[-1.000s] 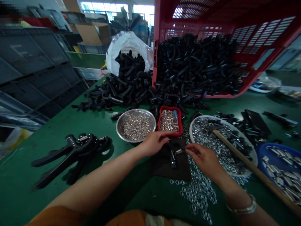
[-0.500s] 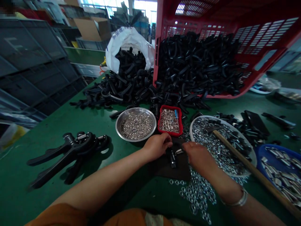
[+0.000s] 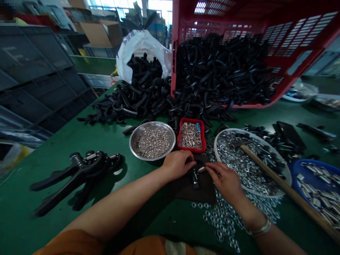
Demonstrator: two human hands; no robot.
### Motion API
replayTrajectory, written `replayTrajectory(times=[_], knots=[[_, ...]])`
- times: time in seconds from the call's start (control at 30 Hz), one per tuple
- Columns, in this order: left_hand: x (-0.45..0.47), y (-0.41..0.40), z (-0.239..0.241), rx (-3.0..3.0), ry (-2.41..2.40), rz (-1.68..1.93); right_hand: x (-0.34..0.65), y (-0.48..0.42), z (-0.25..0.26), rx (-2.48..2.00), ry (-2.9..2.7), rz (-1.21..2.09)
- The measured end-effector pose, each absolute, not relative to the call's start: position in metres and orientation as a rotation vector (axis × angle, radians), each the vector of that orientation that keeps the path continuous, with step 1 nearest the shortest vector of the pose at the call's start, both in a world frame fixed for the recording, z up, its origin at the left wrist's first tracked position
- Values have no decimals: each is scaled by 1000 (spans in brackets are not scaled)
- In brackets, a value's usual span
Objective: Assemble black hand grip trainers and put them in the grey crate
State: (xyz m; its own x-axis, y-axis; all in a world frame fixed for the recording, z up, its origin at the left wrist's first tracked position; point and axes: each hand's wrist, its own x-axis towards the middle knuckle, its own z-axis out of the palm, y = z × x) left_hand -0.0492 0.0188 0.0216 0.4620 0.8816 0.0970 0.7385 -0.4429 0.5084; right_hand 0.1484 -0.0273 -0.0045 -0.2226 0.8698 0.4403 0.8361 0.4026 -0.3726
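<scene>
My left hand (image 3: 179, 164) is closed at the upper left of a small black plastic part (image 3: 196, 181), its fingertips curled against the part's dark upper end. The part lies on a dark mat (image 3: 177, 193). From the right, my right hand (image 3: 225, 177) pinches a small silvery coil spring (image 3: 202, 169) between thumb and fingertips, right beside the black part. The fingers partly cover where spring and part meet. To the left lie several black plastic spring clamps (image 3: 79, 166), with silvery springs showing at their jaws.
Beyond my hands stand a steel bowl (image 3: 132, 150) of small metal pieces and a red tray (image 3: 204, 141) of rivet-like pins. A hammer (image 3: 268, 170) rests across a white basin (image 3: 288, 180) of rings. Loose washers (image 3: 219, 219) lie nearby. A red crate (image 3: 174, 71) holds black parts.
My right hand has shifted slightly, its thumb and fingertips now plainly on the spring. My left hand stays at the black part. The view has moved a little.
</scene>
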Motion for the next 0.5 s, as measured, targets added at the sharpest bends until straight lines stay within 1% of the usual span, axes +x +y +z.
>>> replayTrajectory(times=[0.07,0.17,0.27,0.37,0.5], knots=[[-50,17,21,2393,1326,511,149,-29,-9,-1421,-2073,5],[-51,13,18,2586,1249,507,151,-33,-13,-1392,-2164,-184],[-51,5,17,2722,1208,467,151,-41,-12,-1456,-2270,-352],[-54,-3,18,2748,1194,435,144,-52,-6,-1632,-2411,-404],[-62,-12,21,2702,1126,458,132,-58,6,-1776,-2601,-371]])
